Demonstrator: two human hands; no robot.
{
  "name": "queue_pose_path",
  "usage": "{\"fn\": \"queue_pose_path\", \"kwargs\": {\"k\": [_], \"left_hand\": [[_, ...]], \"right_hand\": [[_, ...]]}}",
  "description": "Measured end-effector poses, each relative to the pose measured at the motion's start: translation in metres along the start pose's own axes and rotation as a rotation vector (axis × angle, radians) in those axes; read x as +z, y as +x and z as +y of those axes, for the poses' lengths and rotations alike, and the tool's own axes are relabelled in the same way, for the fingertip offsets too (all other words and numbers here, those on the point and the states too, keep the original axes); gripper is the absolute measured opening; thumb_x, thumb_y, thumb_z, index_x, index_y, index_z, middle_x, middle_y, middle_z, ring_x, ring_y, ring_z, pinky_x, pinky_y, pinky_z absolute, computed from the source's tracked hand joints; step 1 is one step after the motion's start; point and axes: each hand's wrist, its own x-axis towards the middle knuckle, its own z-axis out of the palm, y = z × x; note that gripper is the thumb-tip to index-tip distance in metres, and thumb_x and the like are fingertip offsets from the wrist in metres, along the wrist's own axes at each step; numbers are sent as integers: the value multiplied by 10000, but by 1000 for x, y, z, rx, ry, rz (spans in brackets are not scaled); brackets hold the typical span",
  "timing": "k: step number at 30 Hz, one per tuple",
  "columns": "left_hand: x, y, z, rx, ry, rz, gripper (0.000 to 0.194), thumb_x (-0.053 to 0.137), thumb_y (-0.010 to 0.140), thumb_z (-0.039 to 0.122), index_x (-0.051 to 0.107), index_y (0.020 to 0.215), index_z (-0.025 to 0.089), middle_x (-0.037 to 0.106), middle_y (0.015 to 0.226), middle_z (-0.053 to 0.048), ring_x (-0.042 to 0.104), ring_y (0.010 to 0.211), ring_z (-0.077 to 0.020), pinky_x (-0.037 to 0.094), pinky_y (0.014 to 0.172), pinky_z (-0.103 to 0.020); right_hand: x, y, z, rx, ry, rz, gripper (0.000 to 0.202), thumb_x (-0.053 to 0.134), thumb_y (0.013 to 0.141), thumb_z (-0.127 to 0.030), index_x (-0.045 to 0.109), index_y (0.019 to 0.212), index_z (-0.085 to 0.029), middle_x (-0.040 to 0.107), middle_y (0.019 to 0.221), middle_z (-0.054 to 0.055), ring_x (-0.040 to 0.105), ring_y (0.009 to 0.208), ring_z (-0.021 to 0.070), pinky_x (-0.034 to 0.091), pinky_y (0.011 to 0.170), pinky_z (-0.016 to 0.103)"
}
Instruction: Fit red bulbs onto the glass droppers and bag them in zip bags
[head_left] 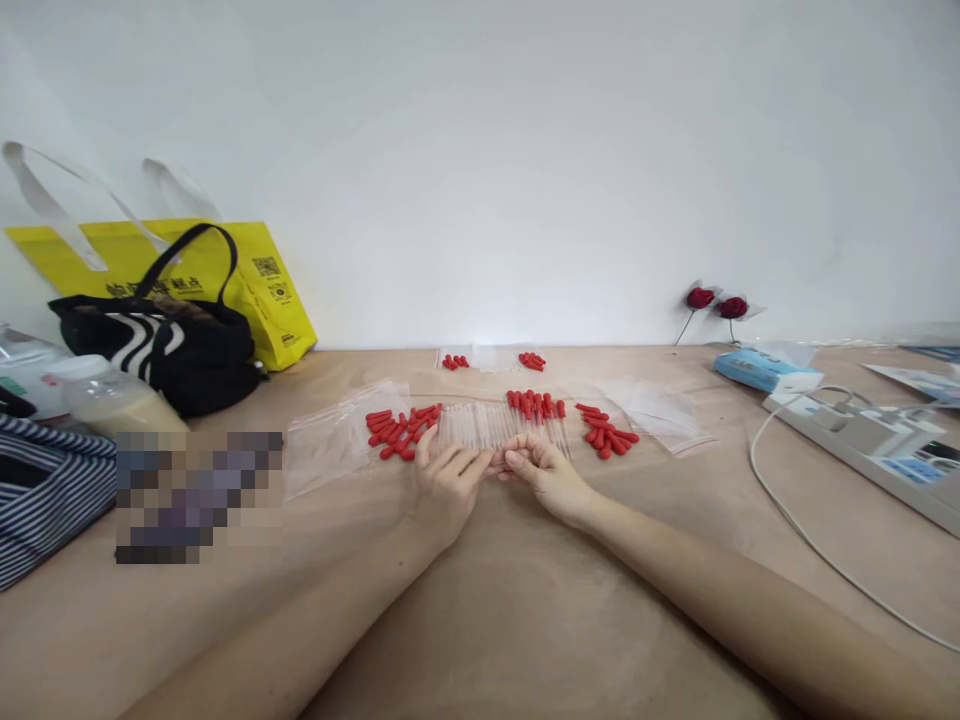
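Observation:
My left hand [450, 482] and my right hand [551, 480] meet at the near edge of a row of thin clear tubes [472, 425]. The fingers of both are bent and drawn together; whatever lies between them is too small to make out. At the row's right part, several tubes carry red bulbs [536, 405]. Loose red bulbs [401, 432] lie to the left of the row, beside my left fingers, and another pile of red bulbs [604, 432] lies to its right.
Clear plastic bags [330, 440] flank the piles. Two small red groups [531, 361] lie near the wall. At left are a yellow bag [277, 300], a black bag [202, 360] and a bottle [120, 400]. A blue packet [765, 368], power strip [862, 440] and cable are at right.

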Motion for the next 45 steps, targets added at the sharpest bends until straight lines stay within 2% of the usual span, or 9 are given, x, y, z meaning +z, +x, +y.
{"fn": "queue_pose_path", "kwargs": {"k": [3, 6, 9, 14, 24, 28, 34, 38, 45], "left_hand": [[0, -1, -1, 9, -51, -12, 197, 434, 856, 168, 626, 871, 210, 651, 662, 17, 578, 631, -134, 233, 961, -448], [1, -2, -3, -14, -62, -30, 211, 422, 852, 140, 619, 862, 216, 656, 679, 17, 587, 643, -135, 232, 971, -451], [2, -3, -4, -42, -79, -64, 206, 426, 835, 112, 607, 839, 213, 660, 695, 20, 595, 662, -140, 207, 984, -466], [3, -2, -3, -87, -110, -104, 187, 416, 843, 132, 582, 783, 197, 663, 714, 17, 605, 684, -146, 194, 990, -475], [5, -5, -5, -110, -125, -103, 172, 409, 863, 167, 573, 819, 193, 674, 699, 31, 605, 598, -126, 203, 995, -472], [6, -5, -5, -83, -145, -89, 190, 408, 857, 136, 578, 911, 200, 684, 727, 25, 617, 627, -130, 180, 1003, -486], [7, -5, -6, -78, -167, -90, 193, 411, 843, 115, 584, 850, 200, 689, 766, 22, 618, 632, -127, 160, 1012, -489], [7, -6, -6, -80, -165, -100, 187, 409, 848, 124, 580, 868, 196, 689, 768, 18, 619, 645, -130, 162, 1011, -487], [6, -6, -7, -73, -173, -111, 200, 399, 856, 130, 584, 891, 195, 692, 784, 18, 623, 645, -124, 164, 1008, -485]], "right_hand": [[-18, -2, -11, -132, -380, 38, 291, 520, 740, -489, 482, 809, -208, 580, 720, 7, 556, 677, 143, 442, 643, 295], [-57, -4, -28, -303, -956, 224, 180, 515, 763, -372, 527, 758, -192, 588, 775, 46, 526, 759, 174, 394, 703, 307], [-99, -12, -38, -164, -1376, 469, 215, 499, 756, -366, 530, 644, -185, 566, 703, 62, 511, 737, 201, 366, 688, 317], [-129, -30, -34, 41, -1618, 511, 256, 481, 750, -421, 586, 720, -190, 577, 773, 71, 517, 794, 229, 349, 680, 319], [-126, -26, -27, 141, -1627, 534, 235, 471, 761, -362, 590, 681, -176, 577, 727, 79, 534, 753, 226, 347, 606, 295], [-122, -26, -30, 48, -1511, 536, 227, 449, 783, -326, 567, 663, -174, 587, 729, 84, 538, 754, 223, 370, 640, 310], [-80, -22, -28, -245, -1012, 180, 128, 387, 841, -256, 484, 828, -175, 573, 699, 28, 535, 601, 135, 416, 564, 245], [-51, -17, -22, -403, -921, -52, 158, 443, 830, -211, 504, 967, -162, 594, 799, 53, 557, 722, 145, 446, 665, 265], [-42, -13, -20, -491, -911, -126, 144, 440, 836, -165, 579, 872, -154, 570, 789, 61, 530, 745, 147, 440, 681, 267]]}}
